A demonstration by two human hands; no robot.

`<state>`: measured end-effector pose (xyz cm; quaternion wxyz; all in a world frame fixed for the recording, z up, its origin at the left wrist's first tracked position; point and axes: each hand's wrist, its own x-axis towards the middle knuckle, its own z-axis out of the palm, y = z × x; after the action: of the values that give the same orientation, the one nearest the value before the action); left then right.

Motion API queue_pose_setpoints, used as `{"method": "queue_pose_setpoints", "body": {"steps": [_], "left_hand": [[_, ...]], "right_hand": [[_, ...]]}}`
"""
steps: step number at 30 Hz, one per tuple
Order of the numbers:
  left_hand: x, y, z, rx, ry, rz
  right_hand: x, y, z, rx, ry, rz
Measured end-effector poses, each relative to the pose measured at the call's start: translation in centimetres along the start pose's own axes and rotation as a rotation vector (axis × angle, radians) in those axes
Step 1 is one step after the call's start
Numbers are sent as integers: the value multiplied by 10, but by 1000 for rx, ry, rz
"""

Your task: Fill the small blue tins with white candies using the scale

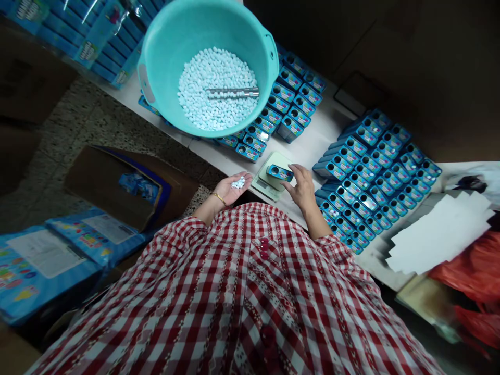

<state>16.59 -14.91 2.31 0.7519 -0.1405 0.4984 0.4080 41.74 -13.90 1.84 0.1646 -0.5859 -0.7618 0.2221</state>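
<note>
My left hand (233, 189) is palm up and holds a small heap of white pellets (238, 183). A small pale green scale (269, 190) stands on the table in front of me, just right of that hand. On the scale sits a blue tin (279, 172) with a round dark opening in its top. My right hand (301, 188) has its thumb and index finger at the right end of this tin, one on each side. The large turquoise tub (156, 41) beyond holds many white pellets and a metal scoop (234, 93).
Rows of blue tins (367, 177) stand on the white table (312, 143) at the right, and more (287, 94) beside the tub. Wrapped blue packs (89, 41) lie back left. An open carton (113, 182) is at the left. White card (441, 232) and red bags (472, 271) lie far right.
</note>
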Motion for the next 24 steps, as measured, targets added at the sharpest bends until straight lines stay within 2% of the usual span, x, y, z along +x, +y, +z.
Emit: {"method": "queue_pose_setpoints", "body": {"steps": [6, 10, 12, 14, 16, 20, 24], "left_hand": [[4, 3, -2, -39, 82, -3], [8, 3, -2, -34, 83, -8], [11, 1, 0, -31, 76, -7], [16, -2, 4, -31, 61, -16], [22, -6, 10, -45, 34, -27], [34, -11, 27, -64, -33, -49], [37, -15, 42, -57, -64, -68]], "right_hand": [[0, 12, 18, 121, -20, 77], [1, 24, 40, 269, -4, 135], [4, 21, 42, 277, 1, 131], [6, 7, 33, 199, 1, 85], [8, -16, 14, 60, -16, -28], [13, -63, -21, -229, -136, -272], [16, -77, -32, -399, -192, -318]]}}
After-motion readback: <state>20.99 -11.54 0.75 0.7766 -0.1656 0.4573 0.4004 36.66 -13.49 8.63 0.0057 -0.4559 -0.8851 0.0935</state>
